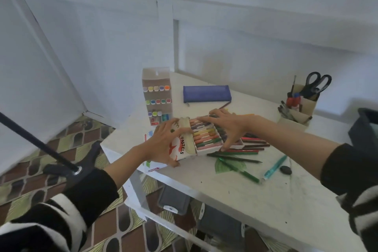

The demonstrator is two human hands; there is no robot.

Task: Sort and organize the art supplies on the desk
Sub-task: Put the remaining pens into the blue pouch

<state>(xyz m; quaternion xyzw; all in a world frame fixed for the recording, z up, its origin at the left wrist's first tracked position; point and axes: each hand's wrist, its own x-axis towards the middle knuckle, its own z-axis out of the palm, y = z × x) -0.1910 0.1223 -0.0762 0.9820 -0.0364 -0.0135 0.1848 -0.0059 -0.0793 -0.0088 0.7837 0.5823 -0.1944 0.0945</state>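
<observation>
An open box of oil pastels (205, 138) lies near the left end of the white desk (255, 196), with its printed sleeve (182, 145) pulled out to the left. My left hand (163, 145) grips the sleeve, thumb under its near edge. My right hand (229, 125) lies spread over the tray of pastels, fingertips curled at its right and near edges. Loose coloured pencils (249, 147) lie fanned out just right of the box.
A clear marker case (157, 96) stands behind the box and a blue pencil pouch (206, 93) lies beyond. A cardboard organiser (300, 106) with scissors stands at the back right. A teal pen (275, 166), a green pen (243, 172), a black eraser (285, 170) and a leaf drawing (227, 164) lie nearer.
</observation>
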